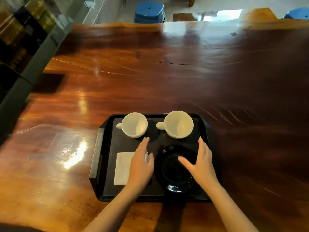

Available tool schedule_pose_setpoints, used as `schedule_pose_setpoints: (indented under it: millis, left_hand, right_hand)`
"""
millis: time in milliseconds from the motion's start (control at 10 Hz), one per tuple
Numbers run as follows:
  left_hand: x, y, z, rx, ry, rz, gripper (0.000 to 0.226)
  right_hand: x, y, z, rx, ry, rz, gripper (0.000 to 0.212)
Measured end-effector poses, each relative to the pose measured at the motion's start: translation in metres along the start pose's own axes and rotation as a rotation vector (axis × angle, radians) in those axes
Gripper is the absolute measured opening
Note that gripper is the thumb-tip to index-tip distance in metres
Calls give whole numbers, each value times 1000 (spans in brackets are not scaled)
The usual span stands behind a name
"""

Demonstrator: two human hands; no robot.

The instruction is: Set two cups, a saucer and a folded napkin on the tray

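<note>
A black tray [107,190] lies on the wooden table near its front edge. Two white cups stand upright along the tray's far side, handles to the left: the left cup [135,125] and the right cup [179,124]. A folded white napkin [122,168] lies flat at the tray's near left. A black saucer [173,174] sits at the near right. My left hand [141,163] hovers flat over the napkin's right edge, fingers apart, holding nothing. My right hand [200,162] is spread over the saucer's right half, empty too.
The glossy wooden table [150,72] stretches far ahead and to both sides. A glass-fronted shelf unit [21,39] borders its left. Blue plastic stools [149,11] stand beyond the far edge, another at the far right [297,13].
</note>
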State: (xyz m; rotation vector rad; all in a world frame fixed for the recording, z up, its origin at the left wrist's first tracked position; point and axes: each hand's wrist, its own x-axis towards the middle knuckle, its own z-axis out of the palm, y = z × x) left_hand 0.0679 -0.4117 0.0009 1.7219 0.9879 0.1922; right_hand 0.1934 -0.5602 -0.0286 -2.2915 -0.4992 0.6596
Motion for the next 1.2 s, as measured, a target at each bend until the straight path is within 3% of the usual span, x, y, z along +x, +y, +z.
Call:
schedule_pose_setpoints:
  millis: [100, 200, 600, 1000, 1100, 1200]
  left_hand:
    - [-45, -52, -19, 394, 81, 132, 57]
    - [-54, -89, -25, 739, 68, 78, 71]
    - [-39, -102, -20, 802, 46, 37, 75]
    - [-34, -98, -18, 818, 33, 29, 73]
    - [-36, -91, -23, 810, 11, 26, 72]
    - [-25, -75, -33, 827, -59, 97, 64]
  right_hand:
    - [-42, 14, 4, -149, -112, -5, 119]
    - [-65, 18, 16, -247, -133, -8, 128]
    - [-71, 9, 34, -286, -24, 48, 126]
    - [-69, 5, 32, -296, -62, 61, 125]
    - [-68, 3, 24, -327, -105, 88, 119]
    - [-64, -10, 12, -410, -127, 1, 98]
